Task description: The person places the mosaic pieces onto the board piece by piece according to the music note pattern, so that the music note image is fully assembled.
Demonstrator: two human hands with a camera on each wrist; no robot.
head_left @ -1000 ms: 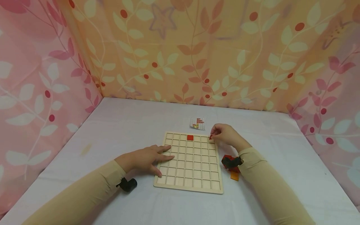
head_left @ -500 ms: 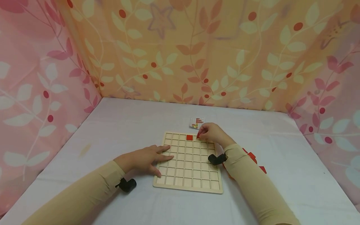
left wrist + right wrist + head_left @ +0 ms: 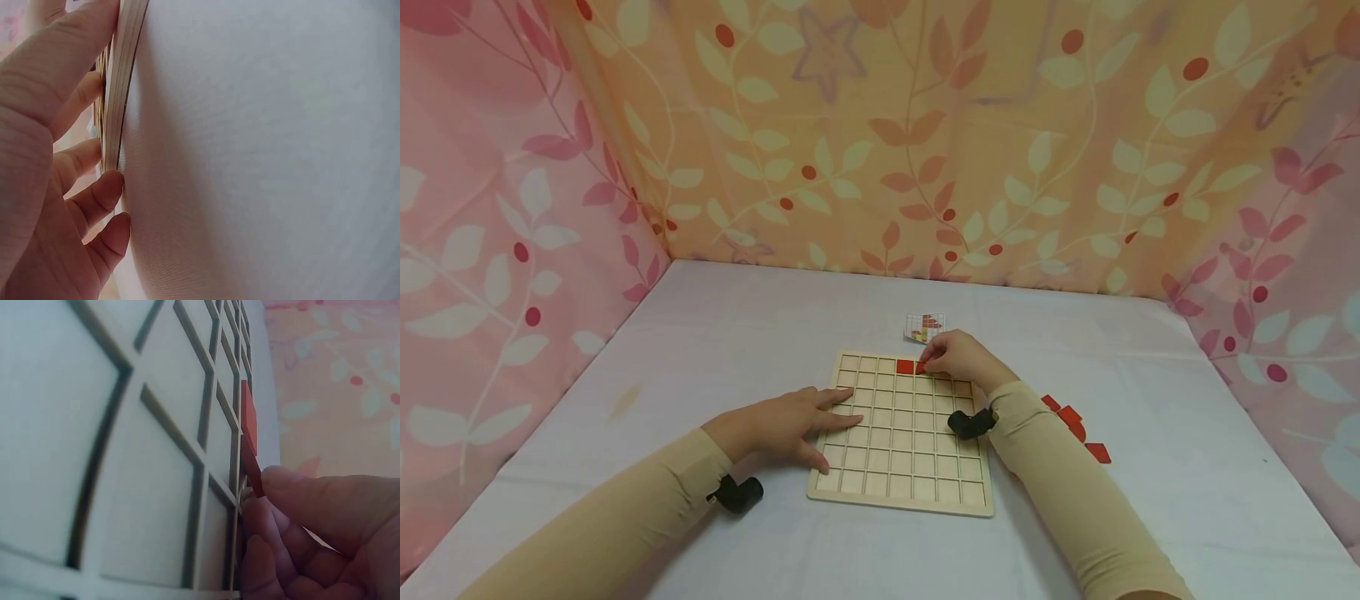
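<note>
A pale wooden grid board [image 3: 902, 462] lies on the white tabletop in the head view. One red square tile [image 3: 906, 367] sits in its far row. Just to the right of that tile, my right hand [image 3: 961, 358] pinches a small red tile [image 3: 921, 367] between thumb and finger. In the right wrist view the held tile [image 3: 253, 472] slants, one end close against the seated tile [image 3: 249, 419]. My left hand [image 3: 793, 423] rests with spread fingers on the board's left side. The left wrist view shows its fingers along the board edge [image 3: 128, 75].
A small printed card [image 3: 923, 327] with a coloured grid picture lies beyond the board. Several loose red tiles [image 3: 1070, 414] lie to the right, partly behind my right sleeve [image 3: 1060, 475]. A patterned cloth [image 3: 880, 150] stands behind the table.
My right hand has moved left along the board's far row with the red tile, from the right corner to beside the seated tile. My left hand stays put.
</note>
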